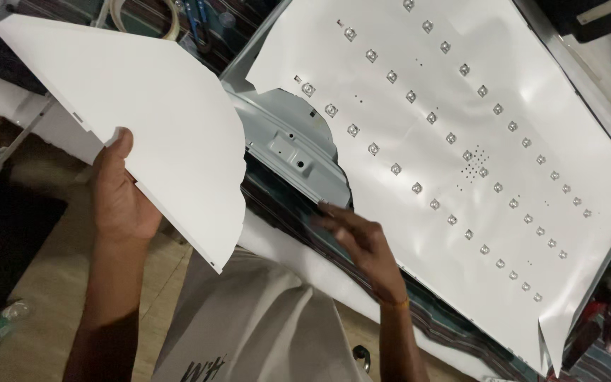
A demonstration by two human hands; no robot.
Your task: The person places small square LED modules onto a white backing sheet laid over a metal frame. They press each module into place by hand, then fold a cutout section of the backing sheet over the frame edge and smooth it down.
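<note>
Nearest, the left hand (123, 201) is clamped on the lower edge of a torn white sheet piece (136, 117), held up at the left, its long axis running from near right to far left. The right hand (358, 237) is empty, fingers spread, touching the torn edge of the large white reflector sheet (532, 141). That sheet lies to the right, dotted with LED lenses (396, 168) in diagonal rows. Between the hands shows the grey metal backplate (291, 148).

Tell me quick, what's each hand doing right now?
Left hand: closed on the torn white sheet piece, holding it up.
Right hand: open, holding nothing, fingers at the torn edge of the reflector sheet.
</note>
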